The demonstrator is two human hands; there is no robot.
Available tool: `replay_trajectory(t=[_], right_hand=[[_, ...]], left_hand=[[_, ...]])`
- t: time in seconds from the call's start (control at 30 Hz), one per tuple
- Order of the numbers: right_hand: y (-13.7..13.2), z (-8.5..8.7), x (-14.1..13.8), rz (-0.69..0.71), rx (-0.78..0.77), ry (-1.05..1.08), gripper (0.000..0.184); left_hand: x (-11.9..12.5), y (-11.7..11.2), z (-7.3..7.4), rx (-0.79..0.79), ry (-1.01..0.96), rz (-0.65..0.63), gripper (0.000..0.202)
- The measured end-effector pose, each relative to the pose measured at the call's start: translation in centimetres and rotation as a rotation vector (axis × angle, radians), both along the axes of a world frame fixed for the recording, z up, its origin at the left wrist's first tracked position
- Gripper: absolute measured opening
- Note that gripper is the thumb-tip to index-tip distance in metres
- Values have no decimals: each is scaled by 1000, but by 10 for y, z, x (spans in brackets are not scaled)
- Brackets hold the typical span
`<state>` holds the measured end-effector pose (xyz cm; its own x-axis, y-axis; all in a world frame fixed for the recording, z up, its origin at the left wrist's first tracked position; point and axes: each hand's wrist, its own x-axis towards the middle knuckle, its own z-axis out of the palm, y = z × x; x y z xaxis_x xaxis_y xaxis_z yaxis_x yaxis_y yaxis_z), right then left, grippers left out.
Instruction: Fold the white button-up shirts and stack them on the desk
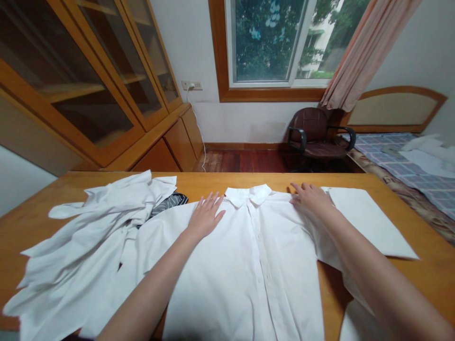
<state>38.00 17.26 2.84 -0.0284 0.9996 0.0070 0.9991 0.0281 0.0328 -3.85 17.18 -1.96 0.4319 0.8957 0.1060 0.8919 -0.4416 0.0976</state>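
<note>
A white short-sleeved shirt (256, 265) lies front up and buttoned on the wooden table (401, 189), collar (250, 193) pointing away from me. My left hand (205, 215) rests flat on its left shoulder, fingers stretched out. On the right shoulder, beside the collar, my right hand (311, 199) lies palm down with fingers spread. Neither hand holds anything.
A heap of crumpled white garments (95, 227) covers the table's left side, with a dark striped cloth (170, 202) showing under it. A white folded piece (369, 222) lies at the right. Beyond the table are a brown office chair (314, 135), a bed (408, 166) and glass-door cabinets (106, 80).
</note>
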Motion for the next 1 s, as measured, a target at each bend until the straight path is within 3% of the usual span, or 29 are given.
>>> replay_trajectory(t=[0.13, 0.3, 0.47, 0.7, 0.83, 1.0], right_hand=[[-1, -5, -34, 211, 162, 85, 49], [1, -30, -84, 458, 144, 220, 55], [4, -53, -99, 333, 115, 204, 64], [3, -53, -104, 265, 158, 200, 61], [-3, -49, -104, 339, 255, 235, 52], [-10, -49, -99, 472, 218, 251, 48]], left_hand=[[-2, 8, -1, 9, 4, 6, 61], [-5, 17, -1, 6, 33, -18, 61], [-9, 22, 1, -20, 56, 3, 62], [20, 12, 11, 31, -10, 61, 58], [36, 6, 14, 96, -75, 18, 49], [27, 2, 6, 60, -75, 90, 52]])
